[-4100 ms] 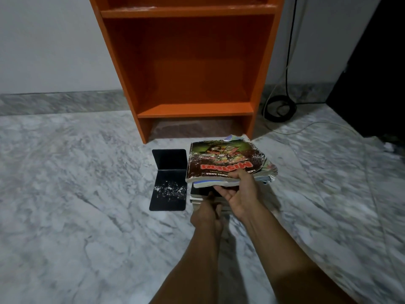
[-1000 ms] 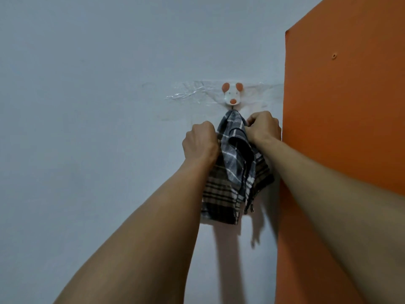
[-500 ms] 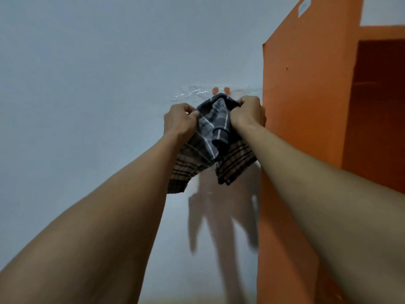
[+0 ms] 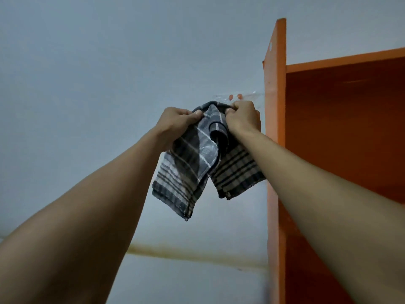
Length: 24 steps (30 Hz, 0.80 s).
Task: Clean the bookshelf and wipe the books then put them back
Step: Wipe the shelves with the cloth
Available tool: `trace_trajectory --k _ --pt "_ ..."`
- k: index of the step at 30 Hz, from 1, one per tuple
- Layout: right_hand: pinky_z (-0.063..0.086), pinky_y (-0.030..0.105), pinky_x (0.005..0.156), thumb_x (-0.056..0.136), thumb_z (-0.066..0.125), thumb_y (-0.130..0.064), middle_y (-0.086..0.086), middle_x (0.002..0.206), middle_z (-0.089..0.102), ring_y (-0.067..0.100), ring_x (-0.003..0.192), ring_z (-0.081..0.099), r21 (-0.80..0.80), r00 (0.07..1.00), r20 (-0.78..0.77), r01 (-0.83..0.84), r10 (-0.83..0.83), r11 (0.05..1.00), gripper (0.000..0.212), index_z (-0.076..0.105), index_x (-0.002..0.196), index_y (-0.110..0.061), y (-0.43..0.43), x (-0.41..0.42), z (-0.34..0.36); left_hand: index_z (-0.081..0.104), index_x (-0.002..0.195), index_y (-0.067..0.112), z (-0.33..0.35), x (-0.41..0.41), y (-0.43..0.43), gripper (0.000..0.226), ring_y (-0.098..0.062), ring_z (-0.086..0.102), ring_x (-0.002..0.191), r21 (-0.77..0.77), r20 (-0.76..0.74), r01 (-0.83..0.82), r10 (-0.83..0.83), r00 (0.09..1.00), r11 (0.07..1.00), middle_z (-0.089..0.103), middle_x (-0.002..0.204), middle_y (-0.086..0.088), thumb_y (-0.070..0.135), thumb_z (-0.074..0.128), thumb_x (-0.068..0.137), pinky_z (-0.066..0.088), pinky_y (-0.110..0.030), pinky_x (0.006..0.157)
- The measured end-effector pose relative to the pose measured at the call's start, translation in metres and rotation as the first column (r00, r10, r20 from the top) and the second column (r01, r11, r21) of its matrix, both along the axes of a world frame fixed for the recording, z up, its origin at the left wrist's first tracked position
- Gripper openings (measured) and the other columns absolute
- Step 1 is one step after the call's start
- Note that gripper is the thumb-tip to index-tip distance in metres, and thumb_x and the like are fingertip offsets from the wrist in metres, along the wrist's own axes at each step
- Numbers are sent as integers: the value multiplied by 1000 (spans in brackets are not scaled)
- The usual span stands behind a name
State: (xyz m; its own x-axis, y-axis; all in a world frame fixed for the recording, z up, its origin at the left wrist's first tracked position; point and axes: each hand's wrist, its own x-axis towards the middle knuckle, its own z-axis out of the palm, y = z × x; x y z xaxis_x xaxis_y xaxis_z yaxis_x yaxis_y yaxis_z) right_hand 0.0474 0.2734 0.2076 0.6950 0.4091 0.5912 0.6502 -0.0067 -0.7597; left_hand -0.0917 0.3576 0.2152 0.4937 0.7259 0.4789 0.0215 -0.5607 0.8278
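Up at the wall, just left of the bookshelf (image 4: 275, 132): plaid cloth (image 4: 192, 163) is held in the air by both hands, top edge bunched between them. Left hand (image 4: 175, 123) grips the cloth's upper left, thumb and fingers curled over the fabric, back of hand toward camera. Right hand (image 4: 243, 119) fists the upper right edge, knuckles up, pinching the hem. Hands are close, separated by one fold of cloth, not touching each other. Both arms stretched up and forward, forearms converging from the lower corners of the view.

Cloth hangs below the hands in two lobes, left one lower, grey/brown check, with a folded loop in the middle. Right lobe overlaps the bookshelf's orange side panel in view; can't tell if they touch.

Just above the cloth, two orange dots of a wall hook (image 4: 234, 96) show on a patch of clear film (image 4: 252, 93) stuck to the grey wall (image 4: 87, 84). Can't tell if the cloth is on the hook. Shelf compartment (image 4: 341, 128) at right, dark orange inside. Yellowish stain line (image 4: 192, 252) runs across the wall lower down.
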Motion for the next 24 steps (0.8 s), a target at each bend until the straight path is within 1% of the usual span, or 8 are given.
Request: trace_trajectory --k 3,6,10,13,16,20,22,24 --pt "34 24 75 91 55 -22 0 126 62 26 106 60 -8 999 37 -37 38 999 25 56 68 -13 -37 -8 -1 72 98 -7 6 -20 -41 52 -32 68 89 -112 65 95 -88 994 989 71 105 -21 40 78 76 53 -52 94" --pt "31 26 59 93 55 -13 5 82 53 14 75 48 -66 977 -11 -215 214 975 26 51 67 -14 -84 -20 -6 71 97 6 6 -31 -86 31 -28 69 90 -229 173 249 -212 962 941 73 102 -14 35 67 89 56 -37 89" --pt "37 24 52 96 50 -12 -2 54 57 12 52 50 -67 845 -327 -467 423 882 27 53 69 -12 -162 -51 -35 66 95 9 -8 -36 -146 22 -26 67 86 -326 320 441 -341 884 836 68 92 -10 29 60 95 58 -34 77" --pt "46 25 52 104 35 -17 10 77 61 19 68 53 143 676 -515 -538 526 831 30 59 90 -6 -213 -60 -50 67 101 9 -16 -27 -193 21 -24 68 89 -350 372 465 -335 866 813 70 94 -7 28 62 95 59 -36 82" --pt "49 29 67 105 31 -30 12 110 63 21 88 59 333 580 -614 -425 536 842 38 59 114 -7 -254 -55 -51 69 103 9 -18 -10 -232 21 -22 71 91 -341 361 407 -282 889 847 72 97 -5 27 64 94 58 -36 80" --pt "53 24 60 100 30 -55 6 77 72 21 68 68 393 575 -549 -463 607 794 61 67 76 -14 -311 -19 -40 68 84 13 -7 22 -271 12 -21 68 87 -302 392 382 -252 885 873 70 89 -4 19 65 93 57 -33 71" --pt "54 36 79 90 24 -74 8 93 74 23 86 71 302 623 -500 -525 601 796 78 72 98 -13 -341 3 -34 69 83 12 -3 40 -288 13 -21 71 83 -296 389 341 -214 896 892 73 81 -3 19 65 93 59 -37 75" --pt "49 42 89 84 43 -74 4 102 72 24 96 67 182 730 -440 -497 523 848 69 68 111 -15 -366 25 -28 69 86 13 -1 62 -305 11 -26 71 92 -304 382 306 -179 907 902 74 91 -7 22 67 91 57 -45 86"
